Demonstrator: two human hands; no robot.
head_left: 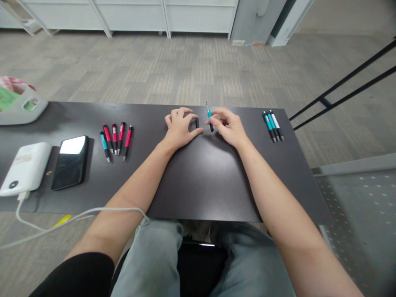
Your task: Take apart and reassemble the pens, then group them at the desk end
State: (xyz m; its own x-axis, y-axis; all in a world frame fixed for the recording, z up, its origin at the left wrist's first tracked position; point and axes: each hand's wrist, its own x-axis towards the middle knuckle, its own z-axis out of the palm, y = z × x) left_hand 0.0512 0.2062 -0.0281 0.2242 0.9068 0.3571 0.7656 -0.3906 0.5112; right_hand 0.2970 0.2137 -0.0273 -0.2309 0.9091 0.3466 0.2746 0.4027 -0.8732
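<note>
Near the far edge of the dark table, my left hand [179,128] rests with a small black pen piece [197,123] between thumb and forefinger; the other fingers are spread. My right hand [227,126] pinches a teal and black pen [210,116] by its barrel. A thin bare tip sticks up from its far end, and its black end points down to the table. To the left lie several pink pens [114,134] and one teal pen [105,144]. At the right lie teal pens [269,123] beside a white one [275,121].
A black phone [69,165] and a white power bank [26,169] lie on the table [201,185] at left. From the power bank a white cable [93,211] runs across my left arm. A white basket [31,109] stands far left; black bars [343,88] rise at right.
</note>
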